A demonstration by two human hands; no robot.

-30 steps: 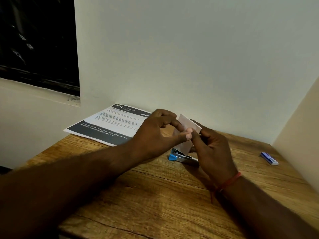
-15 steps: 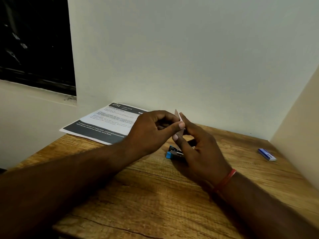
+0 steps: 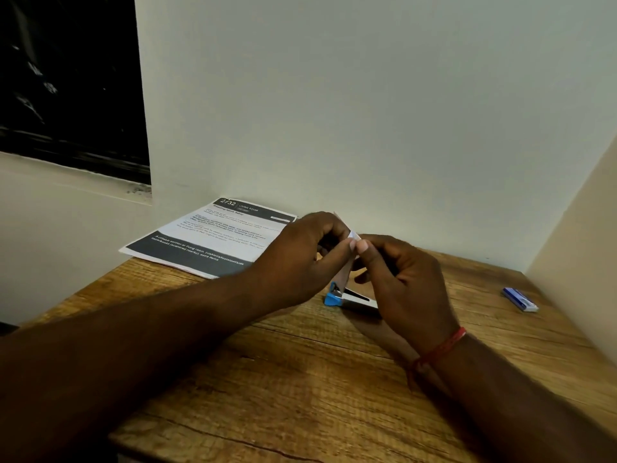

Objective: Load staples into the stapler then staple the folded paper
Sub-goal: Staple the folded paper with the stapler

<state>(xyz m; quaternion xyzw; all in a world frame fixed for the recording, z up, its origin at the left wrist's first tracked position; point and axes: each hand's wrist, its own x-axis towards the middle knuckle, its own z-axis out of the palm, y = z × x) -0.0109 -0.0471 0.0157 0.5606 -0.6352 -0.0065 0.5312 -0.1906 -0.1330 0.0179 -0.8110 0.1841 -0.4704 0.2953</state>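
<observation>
A small folded white paper (image 3: 346,268) is pinched between both hands above the wooden table (image 3: 300,379). My left hand (image 3: 300,259) grips it from the left and my right hand (image 3: 397,282) from the right, thumbs meeting at its top edge. Most of the paper is hidden by the fingers. A small blue and silver stapler (image 3: 345,297) lies on the table just below the hands, its rear end covered by my right hand. A blue staple box (image 3: 521,299) lies at the right, near the side wall.
A printed sheet (image 3: 207,238) with a dark header lies at the table's back left, overhanging the edge. Walls close the table at the back and on the right. A dark window sits at upper left.
The hands have turned the paper from a broad face to a narrow edge and closed tighter around it, shifting slightly. The stapler and the staple box have stayed put.
</observation>
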